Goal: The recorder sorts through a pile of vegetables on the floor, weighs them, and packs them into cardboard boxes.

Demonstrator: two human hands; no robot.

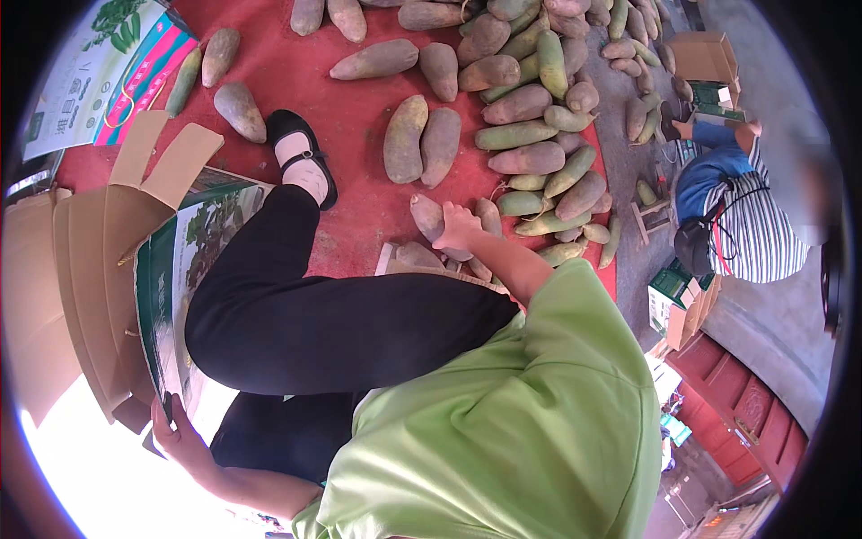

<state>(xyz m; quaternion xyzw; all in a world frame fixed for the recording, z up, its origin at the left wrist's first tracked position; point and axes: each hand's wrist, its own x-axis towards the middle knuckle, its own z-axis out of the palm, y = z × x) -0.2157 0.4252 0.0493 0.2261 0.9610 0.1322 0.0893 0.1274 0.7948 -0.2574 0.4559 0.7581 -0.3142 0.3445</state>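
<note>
With fingers bent round its end, my right hand (459,227) grips a large purplish radish (427,218). It is over a low open cardboard box (386,260) in which several more radishes (417,255) lie, partly hidden by my leg. My left hand (181,442) is down at the lower left, closed on the edge of a tall green-and-white cardboard box (154,296). A small dark patch shows at those fingers; I cannot tell what it is. The tall box's brown flaps (99,287) stand open, and its inside is hidden.
Purplish and green radishes (521,130) lie heaped on a red mat (350,135). My black shoe (303,157) is on the mat. A printed carton (99,81) stands at the far left. At the right, a person in a striped top (759,225) bends near other boxes (682,301).
</note>
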